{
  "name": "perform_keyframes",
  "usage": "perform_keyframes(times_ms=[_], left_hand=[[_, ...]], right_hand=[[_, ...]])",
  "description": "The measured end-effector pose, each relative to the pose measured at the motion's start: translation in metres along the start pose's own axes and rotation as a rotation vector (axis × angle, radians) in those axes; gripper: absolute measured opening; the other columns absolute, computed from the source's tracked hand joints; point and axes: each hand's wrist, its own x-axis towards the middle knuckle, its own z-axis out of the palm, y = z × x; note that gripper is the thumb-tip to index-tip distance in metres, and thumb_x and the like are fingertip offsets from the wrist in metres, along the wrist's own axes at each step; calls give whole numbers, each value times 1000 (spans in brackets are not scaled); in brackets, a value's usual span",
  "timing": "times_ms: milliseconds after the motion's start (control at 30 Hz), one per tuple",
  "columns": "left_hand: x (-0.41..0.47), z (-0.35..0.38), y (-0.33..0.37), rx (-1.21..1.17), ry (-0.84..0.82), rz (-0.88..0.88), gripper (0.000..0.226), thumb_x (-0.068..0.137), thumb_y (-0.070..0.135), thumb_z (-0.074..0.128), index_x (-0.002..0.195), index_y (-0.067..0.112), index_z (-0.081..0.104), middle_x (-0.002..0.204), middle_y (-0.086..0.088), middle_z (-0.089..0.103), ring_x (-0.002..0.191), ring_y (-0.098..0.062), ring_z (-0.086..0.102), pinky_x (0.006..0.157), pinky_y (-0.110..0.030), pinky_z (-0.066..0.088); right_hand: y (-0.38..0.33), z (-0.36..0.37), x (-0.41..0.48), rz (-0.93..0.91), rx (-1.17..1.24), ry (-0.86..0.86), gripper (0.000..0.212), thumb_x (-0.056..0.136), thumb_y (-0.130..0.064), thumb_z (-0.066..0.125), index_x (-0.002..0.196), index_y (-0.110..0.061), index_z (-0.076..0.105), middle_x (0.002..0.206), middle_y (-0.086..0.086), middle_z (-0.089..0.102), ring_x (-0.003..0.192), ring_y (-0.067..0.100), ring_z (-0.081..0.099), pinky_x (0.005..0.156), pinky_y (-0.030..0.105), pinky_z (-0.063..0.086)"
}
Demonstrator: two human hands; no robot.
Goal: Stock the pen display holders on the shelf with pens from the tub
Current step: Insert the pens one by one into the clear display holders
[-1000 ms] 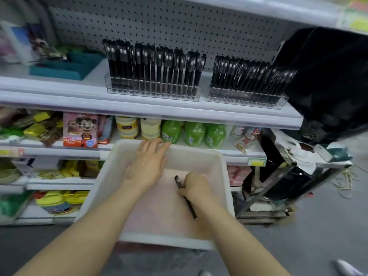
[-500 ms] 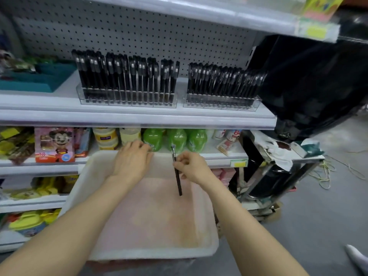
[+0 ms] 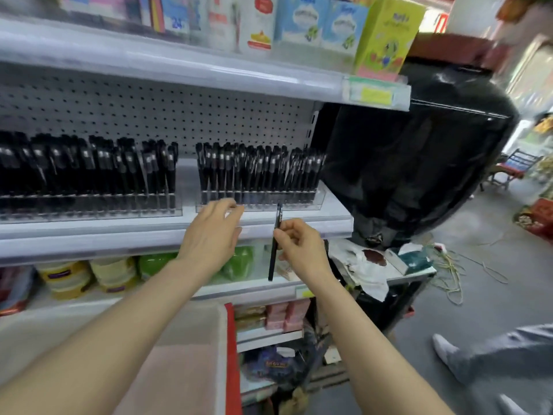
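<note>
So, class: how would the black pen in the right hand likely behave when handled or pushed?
Probably stiff: the pen runs straight though the right hand pinches it at one spot. Likely light, since a mere pinch holds it. Slim and round, it may roll.

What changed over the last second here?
The right hand lifted the pen out of the tub up to the right holder. The left hand left the tub's rim and reached toward that holder too. Unchanged: the pinch on the pen; the left holder stays stocked.
</note>
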Motion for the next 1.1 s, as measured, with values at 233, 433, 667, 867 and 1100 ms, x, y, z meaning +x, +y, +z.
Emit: perform_keyframes(times_ms=[233,433,667,867,1100], left_hand=[[54,37,27,75,17,42,51,89,14,63,138,7,50,134,-12,51,122,-32,47,103,-44,43],[64,56,31,157,92,2,51,82,10,72,130,5,58,124,-13,59,114,-33,53,101,-48,44],[70,62,29,194,150,-38,48,78,7,74,125,13,64,112,-4,62,100,-26,53,88,-43,46],[70,66,29,211,157,-46,51,78,4,72,127,15,63,111,-3,62,98,-25,52,88,-42,45],[69,70,27,213,180,-47,54,74,1,73,126,14,63,110,-3,62,97,-25,50,88,-42,45]], right_hand=[[25,-62,60,-48,26,191,10,95,-18,59,98,-9,60,86,10,68,68,10,68,62,18,52],[9,-103,118,-207,-41,402,12,97,-27,57,102,-16,58,89,1,67,79,14,68,65,15,50],[5,-97,158,-300,-97,363,11,97,-22,55,106,-15,58,92,-6,65,87,14,65,80,32,54],[37,-78,160,-241,-232,257,15,97,-20,56,106,-9,60,91,3,68,87,23,64,81,42,52],[38,-70,162,-262,-274,286,14,99,-19,52,108,-9,57,96,5,66,90,24,62,80,43,50]])
